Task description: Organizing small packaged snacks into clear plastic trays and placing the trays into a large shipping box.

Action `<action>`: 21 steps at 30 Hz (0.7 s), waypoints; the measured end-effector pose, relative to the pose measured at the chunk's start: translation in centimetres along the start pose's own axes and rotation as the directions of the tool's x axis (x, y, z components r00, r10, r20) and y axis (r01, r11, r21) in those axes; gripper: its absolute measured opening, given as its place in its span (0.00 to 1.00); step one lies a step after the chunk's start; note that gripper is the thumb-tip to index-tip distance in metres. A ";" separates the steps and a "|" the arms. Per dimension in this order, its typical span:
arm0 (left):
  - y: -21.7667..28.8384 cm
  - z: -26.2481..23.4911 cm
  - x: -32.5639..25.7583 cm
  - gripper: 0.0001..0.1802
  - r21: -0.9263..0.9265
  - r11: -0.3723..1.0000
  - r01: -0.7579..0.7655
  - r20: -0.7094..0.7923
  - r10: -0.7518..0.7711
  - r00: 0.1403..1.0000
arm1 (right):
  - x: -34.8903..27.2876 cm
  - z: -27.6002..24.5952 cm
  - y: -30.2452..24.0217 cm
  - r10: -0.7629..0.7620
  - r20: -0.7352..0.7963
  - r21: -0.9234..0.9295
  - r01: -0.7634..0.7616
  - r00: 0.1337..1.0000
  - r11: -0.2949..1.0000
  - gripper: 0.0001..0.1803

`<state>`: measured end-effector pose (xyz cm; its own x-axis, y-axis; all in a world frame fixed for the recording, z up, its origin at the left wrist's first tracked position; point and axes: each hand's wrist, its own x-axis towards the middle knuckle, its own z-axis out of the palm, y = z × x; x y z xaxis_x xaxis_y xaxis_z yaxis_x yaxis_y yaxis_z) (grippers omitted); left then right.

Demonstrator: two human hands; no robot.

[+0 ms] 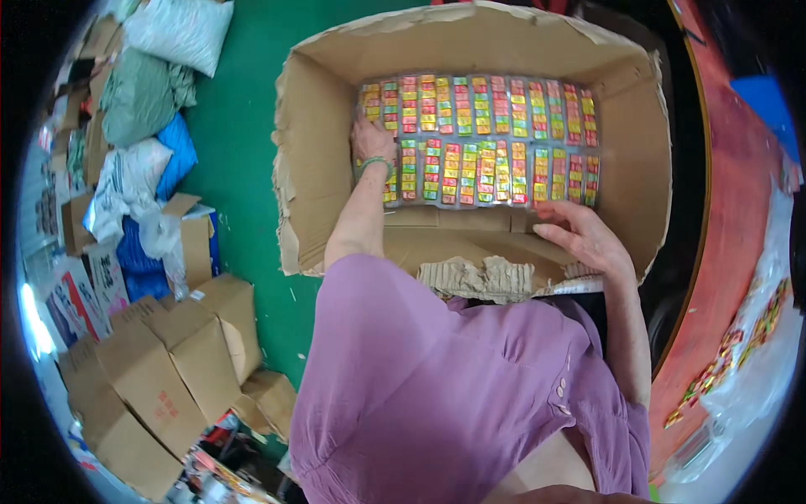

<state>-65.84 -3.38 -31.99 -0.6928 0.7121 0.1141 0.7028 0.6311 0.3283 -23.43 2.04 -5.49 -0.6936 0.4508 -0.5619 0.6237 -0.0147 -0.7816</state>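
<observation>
A large torn-edged cardboard box (470, 52) stands in front of me. Inside it lie two rows of clear plastic packs (463, 105), each filled with a column of small red, yellow, green and pink wrapped pieces. My left hand (372, 141), with a green bracelet at the wrist, reaches to the left end of the rows. Its fingers lie over the packs there and partly hide them. My right hand (586, 237) hovers over the box's near right part, close to the front row's edge, thumb and fingers apart with nothing between them.
To the right runs a red table (714, 210) with a clear plastic bag (747, 395) and loose small wrapped pieces (714, 370). Closed brown cartons (159, 378), stuffed sacks (138, 97) and a blue bag (175, 155) crowd the left side of the green floor (252, 168).
</observation>
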 end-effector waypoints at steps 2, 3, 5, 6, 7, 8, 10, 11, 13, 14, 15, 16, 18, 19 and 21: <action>3.8 -1.9 -0.1 0.29 -0.189 0.964 0.187 0.132 -0.163 0.978 | -0.2 0.1 1.0 0.073 -0.033 0.121 -0.069 0.997 0.990 0.25; 3.5 -2.0 -0.4 0.31 -0.200 0.964 0.175 0.054 -0.168 0.984 | -0.1 0.1 0.3 0.087 -0.028 0.135 -0.083 0.996 0.987 0.22; 3.6 -2.0 -0.7 0.32 -0.189 0.963 0.190 0.019 -0.190 0.982 | 0.1 -0.1 1.1 0.085 -0.011 0.116 -0.083 0.996 0.990 0.22; 3.8 -2.2 -0.6 0.33 -0.168 0.970 0.174 0.001 -0.177 0.984 | 0.3 -0.3 1.2 0.094 -0.014 0.130 -0.092 0.995 0.987 0.21; 3.9 -2.4 -0.6 0.34 -0.141 0.973 0.182 0.035 -0.179 0.983 | 0.4 -0.5 1.1 0.087 -0.004 0.108 -0.086 0.996 0.990 0.21; 3.9 -2.6 -0.7 0.34 -0.149 0.969 0.199 0.025 -0.198 0.980 | 0.5 -0.6 0.8 0.084 -0.013 0.079 -0.083 0.996 0.993 0.20; 4.5 -3.3 -0.7 0.35 -0.187 0.958 0.216 0.065 -0.208 0.976 | 0.7 -0.8 0.2 0.079 -0.024 0.035 -0.078 0.997 0.996 0.20; 4.6 -3.8 -0.4 0.35 -0.200 0.948 0.246 0.135 -0.222 0.966 | 0.9 -0.8 0.1 0.081 -0.013 0.031 -0.080 0.997 0.996 0.20; 5.0 -4.1 -0.3 0.35 -0.198 0.946 0.256 0.131 -0.233 0.964 | 1.0 -0.6 -0.4 0.080 -0.004 0.017 -0.080 0.997 0.997 0.20; 5.1 -4.2 -0.3 0.35 -0.187 0.948 0.257 0.133 -0.235 0.963 | 0.9 -0.3 -0.7 0.086 -0.004 0.033 -0.086 0.996 0.996 0.19; 5.0 -4.0 -0.2 0.35 -0.192 0.946 0.259 0.130 -0.238 0.963 | 0.8 -0.1 -0.7 0.092 -0.004 0.052 -0.091 0.996 0.994 0.19; 4.8 -3.6 -0.2 0.34 -0.190 0.950 0.248 0.099 -0.233 0.967 | 0.9 -0.1 -0.6 0.090 -0.006 0.046 -0.090 0.996 0.995 0.19; 4.6 -2.8 -0.3 0.34 -0.192 0.952 0.238 0.069 -0.229 0.971 | 0.9 0.0 -0.2 0.088 -0.005 -0.040 -0.088 0.996 0.995 0.19; 4.6 -2.4 -0.3 0.34 -0.173 0.955 0.242 0.016 -0.243 0.970 | 0.9 0.0 -0.1 0.089 -0.005 -0.043 -0.089 0.996 0.995 0.19; 4.7 -2.4 -0.3 0.34 -0.157 0.957 0.245 -0.035 -0.253 0.967 | 0.7 0.1 0.0 0.100 -0.024 -0.013 -0.101 0.995 0.995 0.19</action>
<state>-62.68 -1.39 -28.27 -0.8533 0.5179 0.0598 0.4773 0.7299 0.4894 -23.90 2.24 -5.92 -0.6187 0.4685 -0.6307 0.6948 -0.0485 -0.7176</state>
